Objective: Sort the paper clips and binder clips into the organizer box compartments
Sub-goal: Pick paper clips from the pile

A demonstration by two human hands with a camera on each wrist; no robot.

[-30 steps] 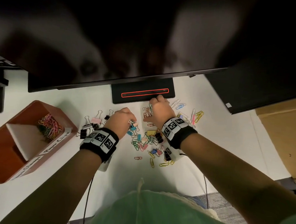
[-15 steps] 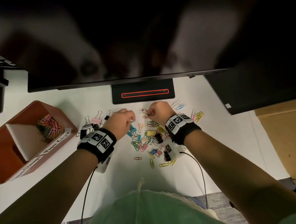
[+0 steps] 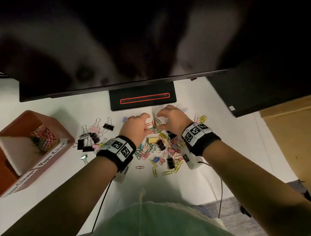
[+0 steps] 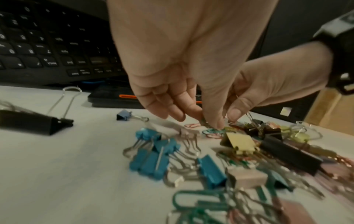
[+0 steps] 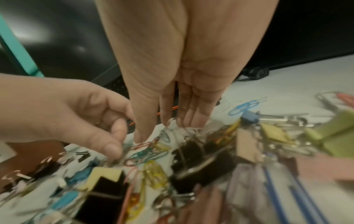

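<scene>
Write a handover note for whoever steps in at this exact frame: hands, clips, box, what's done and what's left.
Left hand: fingers curled, tips down among the green paper clips at the pile's far edge; whether it pinches one cannot be told.
Right hand: fingers straight, tips down on the same spot, holding nothing visible.
Mixed pile of paper and binder clips lies on the white desk; more binder clips sit left of it.
Orange organizer box, far left: one compartment holds colored paper clips; the near compartment's contents are not visible.
Done: part of the paper clips. Left: most of the pile, all visible binder clips.

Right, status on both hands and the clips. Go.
Left hand pinching in paper clips; right hand spread open over them. Organizer box far left, some paper clips inside. Binder clips mixed in.
</scene>
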